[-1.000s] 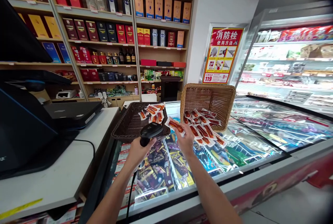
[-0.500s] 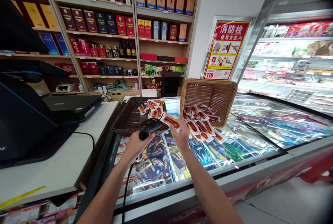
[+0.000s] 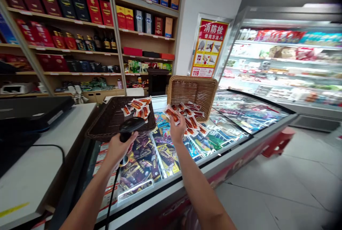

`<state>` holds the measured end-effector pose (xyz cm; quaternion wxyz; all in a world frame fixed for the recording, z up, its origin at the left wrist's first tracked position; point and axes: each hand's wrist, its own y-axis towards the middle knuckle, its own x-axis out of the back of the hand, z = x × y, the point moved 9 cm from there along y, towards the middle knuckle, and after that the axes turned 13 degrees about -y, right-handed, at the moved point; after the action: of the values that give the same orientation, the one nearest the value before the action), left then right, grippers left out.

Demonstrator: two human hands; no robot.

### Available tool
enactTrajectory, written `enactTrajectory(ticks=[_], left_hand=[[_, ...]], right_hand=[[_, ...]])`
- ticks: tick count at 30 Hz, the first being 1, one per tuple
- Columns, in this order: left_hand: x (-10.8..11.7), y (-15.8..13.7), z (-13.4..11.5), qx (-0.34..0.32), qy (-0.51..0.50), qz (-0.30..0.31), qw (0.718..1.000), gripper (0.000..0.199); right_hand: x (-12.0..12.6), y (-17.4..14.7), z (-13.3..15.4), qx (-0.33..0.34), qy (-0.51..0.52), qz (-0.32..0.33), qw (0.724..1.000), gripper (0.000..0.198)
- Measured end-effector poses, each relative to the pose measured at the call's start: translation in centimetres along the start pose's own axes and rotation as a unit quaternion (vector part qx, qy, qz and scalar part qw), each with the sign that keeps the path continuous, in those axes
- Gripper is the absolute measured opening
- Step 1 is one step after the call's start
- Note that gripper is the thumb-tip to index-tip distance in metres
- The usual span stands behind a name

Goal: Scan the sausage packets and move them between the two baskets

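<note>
My left hand [image 3: 119,149] is closed around the handle of a black barcode scanner [image 3: 131,125], its cord hanging down toward me. A packaged sausage [image 3: 172,114] is pinched in my right hand [image 3: 178,130], held up in front of the light wicker basket [image 3: 193,82]. That basket lies tipped toward me, with several wrapped sausages [image 3: 191,120] in it and spilling over its edge onto the glass. Beyond the scanner, a dark brown basket [image 3: 107,121] holds several more sausage packs [image 3: 138,106] at its right end.
Both baskets rest on a glass-topped chest freezer [image 3: 232,116] full of packaged goods. A white counter [image 3: 61,151] with black equipment stands on the left. Behind are shelves of boxes [image 3: 144,23], a fire hydrant poster [image 3: 210,46], a lit display fridge [image 3: 288,55] and a red stool [image 3: 279,142].
My view has turned right. My right hand has carried the packaged sausage away from the scanner, rightward to the light basket. My left hand still grips the scanner.
</note>
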<state>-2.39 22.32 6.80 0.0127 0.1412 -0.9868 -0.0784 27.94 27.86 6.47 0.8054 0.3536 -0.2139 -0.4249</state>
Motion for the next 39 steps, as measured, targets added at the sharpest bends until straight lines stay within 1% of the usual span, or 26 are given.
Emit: enactTrajectory(ticks=[1,3,4,5,7,10,12,13,14,16,17,18,19,20,21,22,23,24,25,27,29,31,34,37,39], left_hand=[[0.2,0.2,0.2,0.011,-0.018,-0.006,1.000,0.054],[1.0,0.7,0.2,0.017,-0.043,-0.028,0.999,0.052],[1.5,1.0,0.1,0.015,-0.051,-0.039,0.998,0.053],[1.9,1.2,0.0,0.014,-0.062,-0.052,0.997,0.053],[2.6,1.5,-0.1,0.016,-0.092,-0.070,0.993,0.054],[3.2,1.5,-0.2,0.016,-0.131,-0.091,0.987,0.055],[3.6,1.4,-0.1,0.012,-0.129,-0.104,0.986,0.053],[3.8,1.3,0.0,0.014,-0.121,-0.115,0.986,0.052],[4.0,1.2,0.0,0.013,-0.112,-0.123,0.986,0.050],[4.5,1.1,0.2,0.017,-0.087,-0.145,0.986,0.048],[4.7,1.0,0.2,0.017,-0.073,-0.154,0.985,0.046],[4.9,1.0,0.3,0.019,-0.061,-0.161,0.985,0.045],[5.0,0.9,0.4,0.021,-0.054,-0.165,0.985,0.045],[5.1,1.0,0.5,0.022,-0.048,-0.167,0.985,0.045],[5.2,1.0,0.7,0.022,-0.042,-0.167,0.985,0.045],[5.2,1.0,0.9,0.021,-0.036,-0.166,0.985,0.045],[5.2,1.1,1.1,0.019,-0.031,-0.164,0.986,0.045],[5.2,1.1,1.2,0.014,-0.029,-0.160,0.987,0.045],[5.2,1.1,1.4,0.011,-0.029,-0.155,0.987,0.045],[5.0,1.2,1.7,0.013,-0.035,-0.145,0.989,0.046],[4.8,1.2,1.9,0.019,-0.030,-0.140,0.990,0.048],[4.8,1.2,1.9,0.019,-0.015,-0.138,0.990,0.048],[4.7,1.3,1.8,0.009,0.001,-0.137,0.991,0.046],[4.6,1.4,2.0,0.001,0.005,-0.133,0.991,0.045],[4.6,1.3,1.9,-0.005,0.003,-0.128,0.992,0.044]], right_hand=[[1.2,0.8,-1.7,-0.026,-0.019,-0.057,0.998,0.026],[3.9,2.3,-5.1,-0.079,-0.042,-0.160,0.983,0.028],[4.9,2.9,-6.7,-0.104,-0.049,-0.185,0.976,0.029],[5.6,3.6,-8.2,-0.127,-0.054,-0.192,0.972,0.031],[6.4,4.9,-10.4,-0.161,-0.066,-0.161,0.972,0.034],[6.8,6.2,-11.6,-0.166,-0.081,-0.082,0.979,0.032],[6.3,6.4,-11.6,-0.164,-0.103,-0.015,0.981,0.028],[6.1,6.4,-11.4,-0.167,-0.109,0.004,0.980,0.025],[5.9,6.4,-11.0,-0.172,-0.119,0.012,0.978,0.022],[5.2,6.3,-9.3,-0.177,-0.167,-0.003,0.970,0.015],[4.1,6.3,-7.8,-0.165,-0.210,0.004,0.964,0.016],[2.4,6.3,-5.9,-0.141,-0.263,0.028,0.954,0.022],[-0.3,6.1,-3.7,-0.097,-0.311,0.083,0.942,0.027],[-4.1,5.5,-1.3,-0.035,-0.329,0.178,0.927,0.029],[-8.2,4.1,1.1,0.037,-0.328,0.283,0.901,0.032],[-11.1,2.9,3.3,0.071,-0.312,0.327,0.889,0.031],[-13.7,1.8,5.0,0.090,-0.307,0.357,0.878,0.029],[-16.3,0.4,6.2,0.114,-0.332,0.403,0.845,0.031],[-18.4,-0.9,7.1,0.134,-0.357,0.433,0.817,0.033],[-21.4,-2.8,8.1,0.159,-0.393,0.467,0.776,0.035],[-23.0,-4.1,8.4,0.181,-0.408,0.483,0.753,0.037],[-23.5,-4.6,8.2,0.195,-0.410,0.486,0.747,0.039],[-23.2,-4.7,8.1,0.211,-0.398,0.474,0.757,0.039],[-22.6,-4.8,8.8,0.228,-0.372,0.474,0.765,0.039],[-21.6,-4.5,9.2,0.218,-0.358,0.475,0.774,0.042]])
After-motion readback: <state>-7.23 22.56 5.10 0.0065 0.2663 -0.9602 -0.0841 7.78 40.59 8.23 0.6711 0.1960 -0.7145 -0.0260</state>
